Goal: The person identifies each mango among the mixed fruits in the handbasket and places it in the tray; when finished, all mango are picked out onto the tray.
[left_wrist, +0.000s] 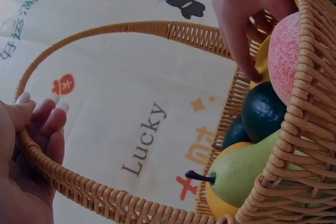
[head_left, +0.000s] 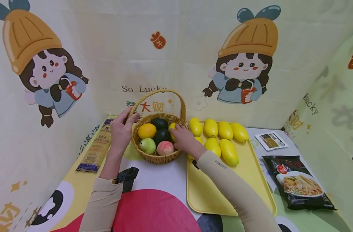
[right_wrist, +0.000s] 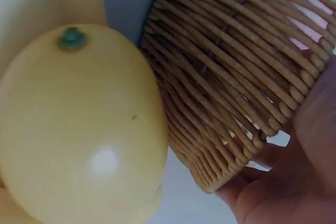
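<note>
A wicker basket (head_left: 159,159) stands at the middle, its tall handle (head_left: 159,91) arching above it. My left hand (head_left: 121,130) holds the handle's left side, fingers curled round it in the left wrist view. Over the basket's right rim reaches my right hand (head_left: 186,138), its fingertips on a yellow mango (head_left: 172,126) inside; part of that mango is hidden. Also in the basket are an orange-yellow fruit (head_left: 146,131), two dark green avocados (head_left: 159,123), a green pear (head_left: 147,146) and a pink peach (head_left: 165,148).
Right of the basket, a yellow tray (head_left: 214,193) bears several yellow mangoes (head_left: 229,152), partly under my right arm. Farther right lie a black noodle packet (head_left: 299,183) and a small flat pack (head_left: 271,141). A long noodle packet (head_left: 96,148) lies left. Printed cloth (head_left: 176,42) hangs behind.
</note>
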{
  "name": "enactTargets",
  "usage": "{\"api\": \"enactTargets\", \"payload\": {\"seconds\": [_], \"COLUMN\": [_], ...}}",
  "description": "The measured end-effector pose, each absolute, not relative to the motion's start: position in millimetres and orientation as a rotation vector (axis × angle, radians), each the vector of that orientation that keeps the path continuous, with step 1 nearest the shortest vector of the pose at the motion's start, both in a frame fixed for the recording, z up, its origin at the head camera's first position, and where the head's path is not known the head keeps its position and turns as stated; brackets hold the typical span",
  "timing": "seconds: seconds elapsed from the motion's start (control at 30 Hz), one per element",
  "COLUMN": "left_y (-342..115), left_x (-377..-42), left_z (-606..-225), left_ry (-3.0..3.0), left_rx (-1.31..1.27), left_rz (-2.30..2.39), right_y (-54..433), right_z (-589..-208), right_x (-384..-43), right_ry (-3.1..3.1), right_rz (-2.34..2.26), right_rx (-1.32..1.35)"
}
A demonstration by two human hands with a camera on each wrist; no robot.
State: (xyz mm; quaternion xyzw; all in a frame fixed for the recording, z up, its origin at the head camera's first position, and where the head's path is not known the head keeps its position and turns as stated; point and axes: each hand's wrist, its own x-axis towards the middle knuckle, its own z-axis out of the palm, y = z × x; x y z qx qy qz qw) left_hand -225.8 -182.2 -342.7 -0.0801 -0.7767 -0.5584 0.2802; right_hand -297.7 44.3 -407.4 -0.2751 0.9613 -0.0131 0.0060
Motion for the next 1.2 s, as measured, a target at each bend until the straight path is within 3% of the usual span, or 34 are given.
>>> {"api": "enactTargets", "payload": {"seconds": [0.37,0.67,1.2], "left_y": [-180.0,-191.1,-190.6], "left_x": [-218.7,-240.1,-239.1], "left_z": [-333.3,-358.6,-358.3], "left_ry": [-2.078,-2.055,-2.047], "left_rx": [-0.238,-0.218,-0.238], "left_rz": [-1.473,-1.489,-1.469], "right_y": [31.8,32.2,35.1], "right_z": [-412.1,-411.1,-413.4], "right_x": [-305.1,-305.4,-305.4], "right_ry": [3.020,3.002,3.073], "right_rz": [0.046,-0.014,-0.026], "right_rx": [-0.870,-0.852,-0.917]}}
